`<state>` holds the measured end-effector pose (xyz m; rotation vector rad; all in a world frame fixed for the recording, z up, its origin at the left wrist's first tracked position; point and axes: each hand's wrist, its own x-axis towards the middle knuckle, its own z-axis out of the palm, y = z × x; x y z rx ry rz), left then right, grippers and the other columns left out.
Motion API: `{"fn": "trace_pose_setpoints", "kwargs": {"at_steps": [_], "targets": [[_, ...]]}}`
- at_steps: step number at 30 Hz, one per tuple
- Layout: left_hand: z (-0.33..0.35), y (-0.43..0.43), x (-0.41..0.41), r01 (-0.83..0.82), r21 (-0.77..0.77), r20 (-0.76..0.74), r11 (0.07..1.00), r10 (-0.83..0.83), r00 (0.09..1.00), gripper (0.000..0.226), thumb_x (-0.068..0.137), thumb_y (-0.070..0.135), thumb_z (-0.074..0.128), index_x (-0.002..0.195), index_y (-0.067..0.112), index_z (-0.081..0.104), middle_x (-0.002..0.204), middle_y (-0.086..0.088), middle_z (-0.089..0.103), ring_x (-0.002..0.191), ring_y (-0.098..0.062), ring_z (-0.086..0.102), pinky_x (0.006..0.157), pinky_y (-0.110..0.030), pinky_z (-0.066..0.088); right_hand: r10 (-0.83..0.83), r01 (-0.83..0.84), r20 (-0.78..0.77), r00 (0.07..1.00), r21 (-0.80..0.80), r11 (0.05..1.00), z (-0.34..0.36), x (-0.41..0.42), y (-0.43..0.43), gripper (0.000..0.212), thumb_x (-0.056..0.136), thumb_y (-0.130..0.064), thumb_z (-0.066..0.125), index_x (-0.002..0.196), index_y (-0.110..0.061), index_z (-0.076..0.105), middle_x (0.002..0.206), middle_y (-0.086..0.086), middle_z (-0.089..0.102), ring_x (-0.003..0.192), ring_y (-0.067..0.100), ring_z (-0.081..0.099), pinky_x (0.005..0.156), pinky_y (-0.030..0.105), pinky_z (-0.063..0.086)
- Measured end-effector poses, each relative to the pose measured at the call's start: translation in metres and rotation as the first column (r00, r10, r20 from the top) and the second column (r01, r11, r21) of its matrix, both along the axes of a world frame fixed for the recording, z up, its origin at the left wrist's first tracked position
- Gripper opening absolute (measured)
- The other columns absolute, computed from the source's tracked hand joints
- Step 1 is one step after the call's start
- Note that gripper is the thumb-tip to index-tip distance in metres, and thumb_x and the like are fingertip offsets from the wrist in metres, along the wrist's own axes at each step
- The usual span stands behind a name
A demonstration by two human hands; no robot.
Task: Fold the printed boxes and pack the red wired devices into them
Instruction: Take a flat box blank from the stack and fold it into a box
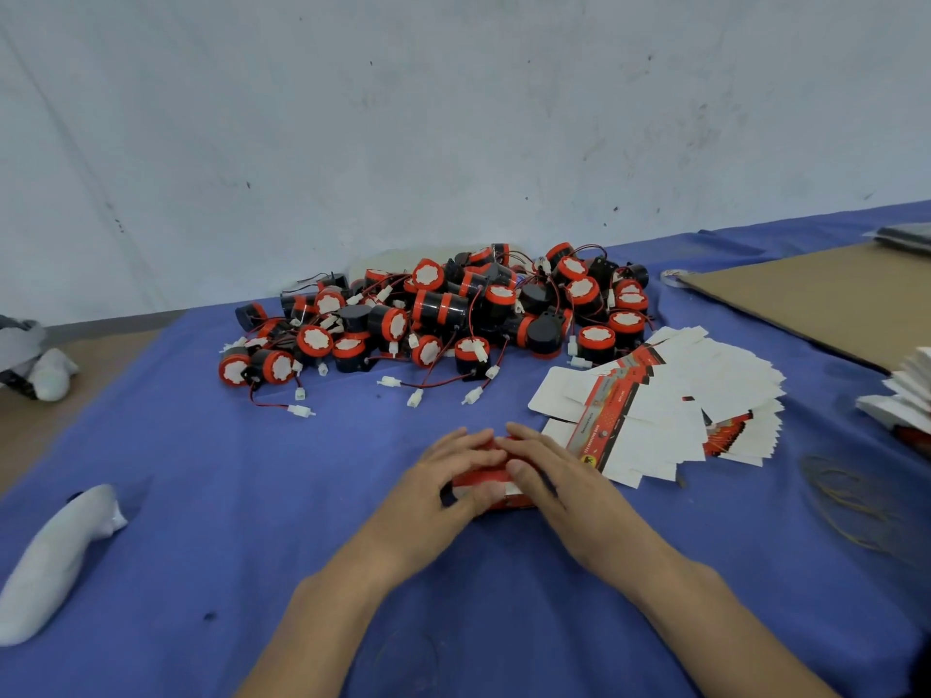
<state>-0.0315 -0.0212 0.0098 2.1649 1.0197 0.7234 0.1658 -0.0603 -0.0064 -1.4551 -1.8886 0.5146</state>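
Observation:
A small red printed box [483,478] sits on the blue cloth in front of me, mostly covered by both hands. My left hand [448,473] holds it from the left, thumb curled round its near side. My right hand [546,471] lies over its right side with the thumb pressing on top. Behind them lies a heap of red and black wired devices [443,314] with white connectors. A fanned stack of flat printed boxes [660,405] lies to the right of my hands.
A blue cloth [201,496] covers the table. A white glove [55,561] lies near left, another bundle [40,365] far left. A brown cardboard sheet [816,299] and a tape roll [675,278] sit far right; rubber bands [851,501] and more papers [907,390] lie right.

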Motion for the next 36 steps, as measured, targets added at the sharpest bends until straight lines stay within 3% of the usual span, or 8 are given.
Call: {"fn": "trace_pose_setpoints", "kwargs": {"at_steps": [4, 8, 13, 19, 26, 30, 36], "targets": [[-0.007, -0.004, 0.004, -0.054, 0.081, 0.066, 0.995, 0.049, 0.997, 0.032, 0.093, 0.029, 0.068, 0.114, 0.051, 0.059, 0.138, 0.036, 0.043, 0.138, 0.013, 0.026, 0.111, -0.008, 0.024, 0.025, -0.024, 0.074, 0.997, -0.017, 1.0, 0.0, 0.0, 0.0, 0.045, 0.104, -0.046, 0.039, 0.148, -0.037, 0.041, 0.159, -0.026, 0.025, 0.141, -0.002, 0.032, 0.118, 0.03, 0.028], [-0.006, -0.01, 0.009, -0.111, 0.133, 0.081, 0.985, 0.1, 0.992, 0.033, 0.092, 0.026, 0.069, 0.112, 0.05, 0.058, 0.137, 0.031, 0.047, 0.138, 0.006, 0.031, 0.115, -0.02, 0.028, 0.053, -0.054, 0.108, 0.993, 0.004, 0.999, 0.002, 0.002, -0.003, 0.044, 0.106, -0.034, 0.044, 0.15, -0.033, 0.038, 0.156, -0.026, 0.024, 0.143, 0.005, 0.034, 0.117, 0.033, 0.03], [-0.007, -0.019, 0.007, -0.134, 0.138, 0.059, 0.981, 0.127, 0.99, 0.033, 0.095, 0.028, 0.065, 0.115, 0.053, 0.056, 0.139, 0.032, 0.044, 0.139, 0.008, 0.029, 0.115, -0.016, 0.026, 0.068, -0.076, 0.137, 0.988, 0.06, 0.995, 0.002, 0.003, -0.007, 0.042, 0.107, -0.032, 0.042, 0.148, -0.037, 0.041, 0.145, -0.037, 0.02, 0.141, 0.004, 0.038, 0.115, 0.021, 0.029], [-0.004, -0.016, -0.005, -0.001, 0.17, -0.071, 0.986, 0.014, 0.997, 0.043, 0.102, 0.025, 0.054, 0.125, 0.059, 0.043, 0.143, 0.039, 0.031, 0.135, 0.025, 0.012, 0.105, 0.002, 0.013, 0.086, -0.092, 0.188, 0.979, 0.026, 0.995, 0.001, 0.009, -0.001, 0.044, 0.105, -0.039, 0.038, 0.149, -0.044, 0.036, 0.143, -0.044, 0.01, 0.141, 0.002, 0.037, 0.114, 0.016, 0.028], [-0.008, -0.01, -0.007, -0.019, 0.176, -0.081, 0.984, 0.034, 0.996, 0.041, 0.1, 0.031, 0.055, 0.121, 0.065, 0.044, 0.139, 0.046, 0.032, 0.136, 0.025, 0.013, 0.11, -0.002, 0.015, 0.105, -0.106, 0.313, 0.944, -0.013, 0.994, 0.005, 0.011, -0.002, 0.049, 0.106, -0.037, 0.038, 0.152, -0.046, 0.024, 0.146, -0.043, -0.003, 0.142, 0.008, 0.039, 0.113, 0.026, 0.035], [-0.014, -0.013, -0.005, -0.07, 0.199, -0.025, 0.978, 0.076, 0.997, 0.033, 0.095, 0.041, 0.055, 0.118, 0.064, 0.048, 0.137, 0.045, 0.039, 0.14, 0.018, 0.02, 0.115, -0.012, 0.023, 0.134, -0.132, 0.26, 0.956, -0.024, 0.991, 0.007, 0.012, -0.006, 0.056, 0.097, -0.054, 0.035, 0.151, -0.049, 0.022, 0.147, -0.045, -0.003, 0.145, 0.002, 0.031, 0.115, 0.02, 0.03], [-0.013, -0.014, -0.004, -0.086, 0.215, 0.015, 0.973, 0.085, 0.996, 0.03, 0.087, 0.053, 0.049, 0.115, 0.064, 0.051, 0.129, 0.05, 0.043, 0.138, 0.018, 0.026, 0.113, -0.011, 0.026, 0.11, -0.11, 0.231, 0.967, -0.014, 0.994, 0.011, 0.011, -0.009, 0.049, 0.104, -0.037, 0.045, 0.151, -0.041, 0.033, 0.15, -0.037, 0.011, 0.144, 0.006, 0.035, 0.116, 0.025, 0.031]]}}
